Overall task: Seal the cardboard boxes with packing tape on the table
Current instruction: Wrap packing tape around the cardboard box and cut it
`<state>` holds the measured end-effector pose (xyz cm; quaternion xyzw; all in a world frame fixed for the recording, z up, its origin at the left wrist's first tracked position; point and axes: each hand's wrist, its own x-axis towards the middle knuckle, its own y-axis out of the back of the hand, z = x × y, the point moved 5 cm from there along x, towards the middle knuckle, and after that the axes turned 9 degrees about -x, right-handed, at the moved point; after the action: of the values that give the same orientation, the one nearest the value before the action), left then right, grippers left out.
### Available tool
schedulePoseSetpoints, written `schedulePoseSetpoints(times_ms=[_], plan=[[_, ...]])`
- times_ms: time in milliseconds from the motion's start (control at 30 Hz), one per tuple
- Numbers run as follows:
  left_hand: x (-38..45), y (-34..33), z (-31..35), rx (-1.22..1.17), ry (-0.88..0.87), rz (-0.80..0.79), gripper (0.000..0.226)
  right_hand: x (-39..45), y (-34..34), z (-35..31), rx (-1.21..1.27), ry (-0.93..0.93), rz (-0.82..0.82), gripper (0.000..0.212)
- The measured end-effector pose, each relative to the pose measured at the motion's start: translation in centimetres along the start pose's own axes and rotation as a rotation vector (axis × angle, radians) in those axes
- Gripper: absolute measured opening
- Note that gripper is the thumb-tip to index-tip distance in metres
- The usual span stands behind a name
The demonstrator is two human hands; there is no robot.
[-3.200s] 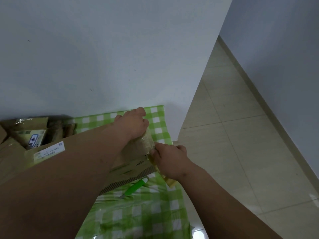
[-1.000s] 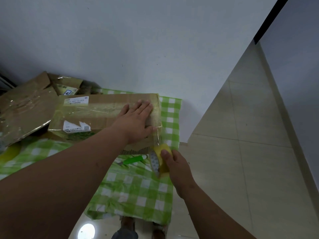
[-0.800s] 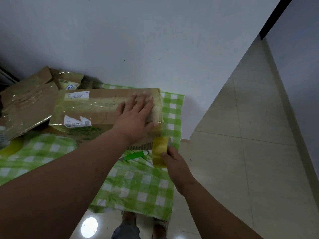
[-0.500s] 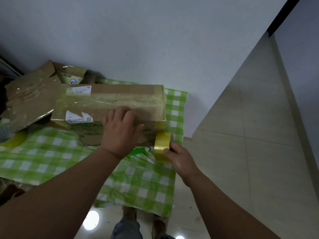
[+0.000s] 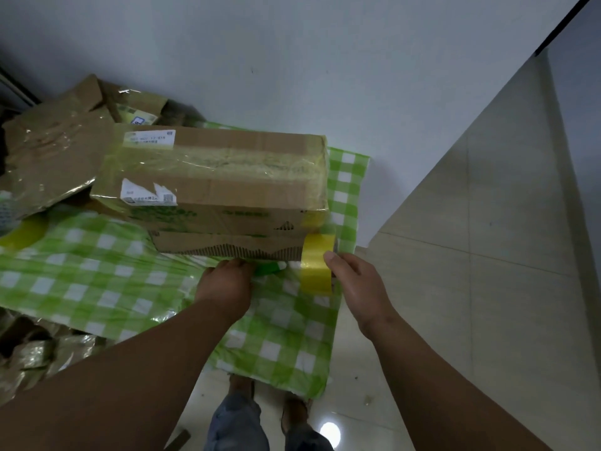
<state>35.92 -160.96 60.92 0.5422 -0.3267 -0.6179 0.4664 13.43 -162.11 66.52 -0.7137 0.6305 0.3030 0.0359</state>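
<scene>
Lying at the far left, well away from both hands, a heap of flattened cardboard [image 5: 48,157] shines with old tape, and a spare yellow roll [image 5: 22,234] sits at the cloth's left edge. Nearer, a long box [image 5: 214,177] rests on the green checked tablecloth [image 5: 97,278], its top run over with clear tape and bearing two white labels [image 5: 149,139]. Just under the box's near flap, the left hand [image 5: 226,284] reaches in with its fingers curled around something green [image 5: 268,268]; what that thing is cannot be told, as the hand covers most of it. Immediately right of that hand, the tape roll [image 5: 317,266] stands on edge against the box's near right corner, with a yellow strip running up from it onto the corner. The right hand [image 5: 356,288] grips the roll from its right side, thumb on the outer face and fingers behind. Below both hands, the cloth hangs over the table edge, and the person's legs and shoes show on the pale tiled floor [image 5: 471,288] farther right.
</scene>
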Motion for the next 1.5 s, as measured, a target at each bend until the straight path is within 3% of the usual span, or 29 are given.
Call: schedulePoseSetpoints(times_ms=[267,400,467,600,767,867,1033,1133,1233,1333,1500], plan=[[0.3,-0.4,0.4,0.046,0.114,0.068,0.028,-0.6,0.3,0.8,-0.025,-0.002,0.01,0.046],[-1.4,1.2,-0.3,-0.119,0.128,0.141,0.02,-1.0,1.2,0.2,-0.069,0.049,0.082,0.022],[-2.4,2.7,-0.8,-0.171,0.104,0.222,0.015,-1.3,1.9,-0.8,-0.123,0.137,0.207,0.008],[-3.9,6.5,0.5,-0.279,-0.066,0.363,0.004,-2.2,2.7,-4.2,-0.359,0.448,0.462,0.023],[-5.4,11.3,4.2,-0.356,-0.266,0.441,0.015,-4.1,0.5,-8.6,-0.695,0.751,0.314,0.046],[-5.6,13.2,6.3,-0.367,-0.338,0.399,0.017,-4.6,-0.7,-8.9,-0.908,0.839,0.238,0.047],[-4.9,14.3,7.5,-0.472,-0.325,0.292,0.012,-4.8,-0.4,-9.5,-1.038,0.813,0.239,0.033],[-4.7,14.7,7.1,-0.486,-0.202,0.348,0.033,-4.8,0.4,-9.7,-1.05,0.728,0.136,0.022],[-4.3,14.7,5.0,-0.691,0.004,0.349,0.029,-4.8,2.6,-8.5,-0.896,0.517,0.161,0.018],[-4.2,13.1,4.1,-0.884,0.106,0.172,0.016,-4.7,4.4,-6.9,-0.648,0.295,0.184,0.011],[-4.2,10.7,5.4,-1.059,0.15,-0.033,0.022,-5.0,4.8,-5.9,-0.47,0.235,0.187,0.011]])
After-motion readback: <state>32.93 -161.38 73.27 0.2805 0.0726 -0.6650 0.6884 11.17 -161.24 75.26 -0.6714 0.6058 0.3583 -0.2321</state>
